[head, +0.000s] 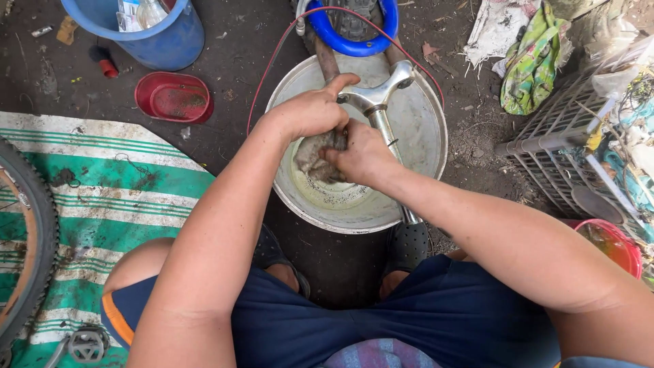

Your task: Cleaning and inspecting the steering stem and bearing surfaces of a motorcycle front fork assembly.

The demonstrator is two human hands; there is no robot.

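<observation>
rag (319, 158), grey and wet, sits bunched between both hands over the pale basin (426, 129), left hand (310, 112) and right hand (361, 155) clenched on it, metal stem (381, 119) running lengthwise just beyond the right hand.

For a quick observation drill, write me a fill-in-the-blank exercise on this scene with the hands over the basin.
1. Both hands, left hand and right hand, grip a grey wet rag over a round ____ metal basin.
2. The silver metal bicycle fork lies across that basin, and the ____ hand touches its crown.
3. The shallow red plastic dish sits on the dirt just below the ____ plastic bucket.

Missing words: white; left; blue
</observation>
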